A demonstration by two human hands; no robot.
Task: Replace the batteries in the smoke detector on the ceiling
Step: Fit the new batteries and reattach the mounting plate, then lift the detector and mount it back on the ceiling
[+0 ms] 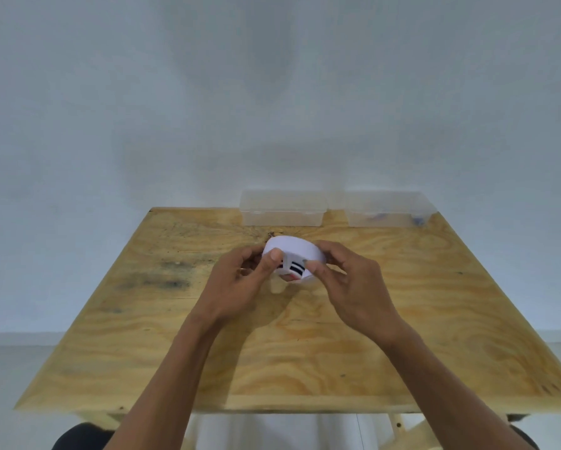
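Note:
A round white smoke detector (293, 251) with dark vent slots on its side is held above the middle of the plywood table (402, 336). My left hand (240, 280) grips its left side, thumb pressed on the near rim. My right hand (347, 280) holds its right side with the fingers curled around the edge. The detector is tilted, its flat white face turned up and away from me. No batteries are visible; the underside is hidden.
Two clear plastic lidded boxes stand at the table's far edge: one (282, 207) at the middle, another (389, 209) to the right with small dark items inside. A white wall rises behind the table. The table's near edge is close to my body.

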